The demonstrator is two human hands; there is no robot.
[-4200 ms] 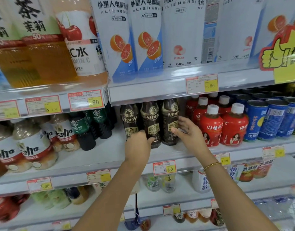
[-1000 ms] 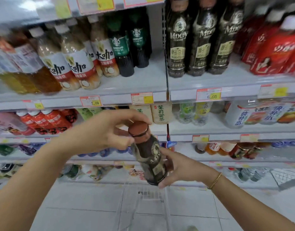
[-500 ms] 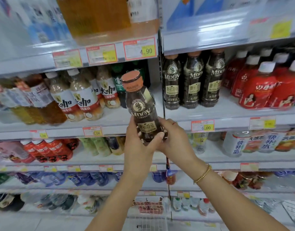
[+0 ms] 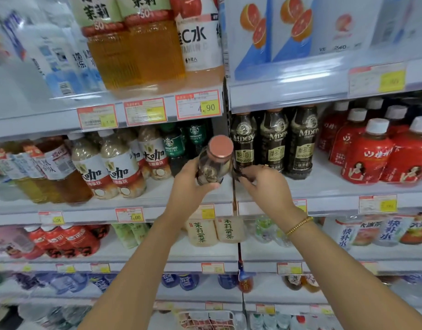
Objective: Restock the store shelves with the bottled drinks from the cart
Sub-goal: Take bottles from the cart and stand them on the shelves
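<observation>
Holds coffee bottle point(image 4: 213, 170) in left grip point(image 4: 191, 184), fingers curled round lower body, copper cap point(image 4: 220, 147) tilted toward camera, just in front of shelf point(image 4: 324, 190). Has right grip point(image 4: 264, 184), fingers curled, at base of leftmost shelved MDOY bottle point(image 4: 243, 144); cannot tell whether pinching it.

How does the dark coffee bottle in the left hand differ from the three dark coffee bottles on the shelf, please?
The held dark coffee bottle tilts, copper cap toward the camera; the three shelved coffee bottles stand upright. The left hand grips it aloft; they rest on the grey shelf. Both are dark.
</observation>
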